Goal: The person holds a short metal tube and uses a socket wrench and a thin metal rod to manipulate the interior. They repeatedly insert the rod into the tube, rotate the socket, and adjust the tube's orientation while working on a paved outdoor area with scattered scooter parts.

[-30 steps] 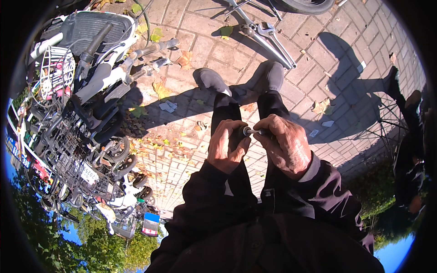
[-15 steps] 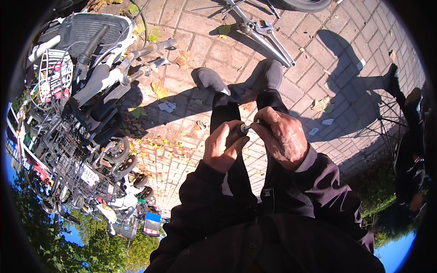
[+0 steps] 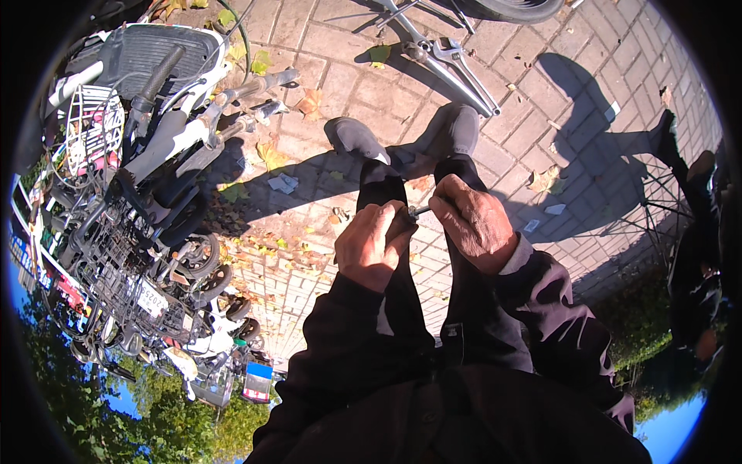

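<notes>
Over my knees, my left hand [image 3: 369, 245] is closed around a small dark cylindrical part with a metal end [image 3: 411, 215]. Its body is mostly hidden by my fingers and thumb. Facing it, my right hand [image 3: 477, 226] is closed on a thin metal rod [image 3: 423, 209], whose far tip meets the metal end of the part. The rest of the rod disappears inside my right fingers, so its exact kind does not show. A short gap, bridged by the rod, separates the two hands.
Beyond my shoes [image 3: 357, 138] lie an adjustable wrench [image 3: 456, 58] and a silver metal tube [image 3: 440, 73], below a bicycle wheel [image 3: 518, 9]. Bicycles [image 3: 166, 139] crowd the left side. Another person [image 3: 688, 255] is at the right edge. Fallen leaves [image 3: 547, 179] dot the brick paving.
My right hand has drawn slightly away from the left and turned, with the thin rod now showing between them. My left hand has shifted a little left, its fingers covering more of the part.
</notes>
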Action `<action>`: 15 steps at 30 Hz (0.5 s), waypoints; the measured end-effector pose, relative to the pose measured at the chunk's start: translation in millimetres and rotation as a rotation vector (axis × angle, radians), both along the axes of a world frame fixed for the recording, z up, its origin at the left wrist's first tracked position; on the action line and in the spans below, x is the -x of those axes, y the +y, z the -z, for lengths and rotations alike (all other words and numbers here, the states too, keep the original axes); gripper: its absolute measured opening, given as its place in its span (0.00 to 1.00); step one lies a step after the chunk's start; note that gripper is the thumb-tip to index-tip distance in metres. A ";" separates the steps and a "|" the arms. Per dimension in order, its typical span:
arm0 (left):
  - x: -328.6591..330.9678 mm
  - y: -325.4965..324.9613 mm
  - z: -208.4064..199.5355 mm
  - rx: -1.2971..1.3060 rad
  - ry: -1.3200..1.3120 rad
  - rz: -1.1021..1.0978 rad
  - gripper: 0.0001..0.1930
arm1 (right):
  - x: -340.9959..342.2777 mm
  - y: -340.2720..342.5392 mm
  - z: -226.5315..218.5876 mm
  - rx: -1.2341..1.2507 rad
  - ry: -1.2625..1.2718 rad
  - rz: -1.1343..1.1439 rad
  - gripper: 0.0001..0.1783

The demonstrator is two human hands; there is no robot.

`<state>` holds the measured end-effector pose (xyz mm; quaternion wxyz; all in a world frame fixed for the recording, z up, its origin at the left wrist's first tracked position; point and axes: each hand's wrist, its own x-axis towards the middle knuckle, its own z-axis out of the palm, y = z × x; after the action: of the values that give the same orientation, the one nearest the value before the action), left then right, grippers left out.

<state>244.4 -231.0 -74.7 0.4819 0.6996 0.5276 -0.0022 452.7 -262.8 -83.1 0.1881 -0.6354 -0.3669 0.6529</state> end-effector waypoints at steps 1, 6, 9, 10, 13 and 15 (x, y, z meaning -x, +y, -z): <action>1.4 1.0 0.4 -0.024 0.006 0.013 0.21 | 0.3 -0.9 3.8 0.019 0.041 0.036 0.13; 1.5 6.1 -3.4 0.008 0.053 0.042 0.21 | 3.2 -10.1 17.2 0.222 0.151 0.135 0.15; -1.6 8.7 -8.4 0.178 0.050 -0.004 0.21 | 4.2 -16.8 26.1 0.228 0.212 0.219 0.21; -1.6 10.5 -10.2 0.192 0.071 0.014 0.21 | 2.9 -19.1 30.1 0.252 0.231 0.237 0.21; 3.2 20.5 -16.7 0.274 0.104 0.053 0.21 | -4.4 -26.7 46.2 0.325 0.367 0.386 0.22; 6.7 29.5 -21.3 0.314 0.097 0.090 0.20 | -9.7 -33.7 57.0 0.390 0.490 0.483 0.24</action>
<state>237.7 -201.6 -53.4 0.5585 0.6377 0.5116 -0.1401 462.4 -296.5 -140.2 0.2942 -0.5525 -0.0202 0.7796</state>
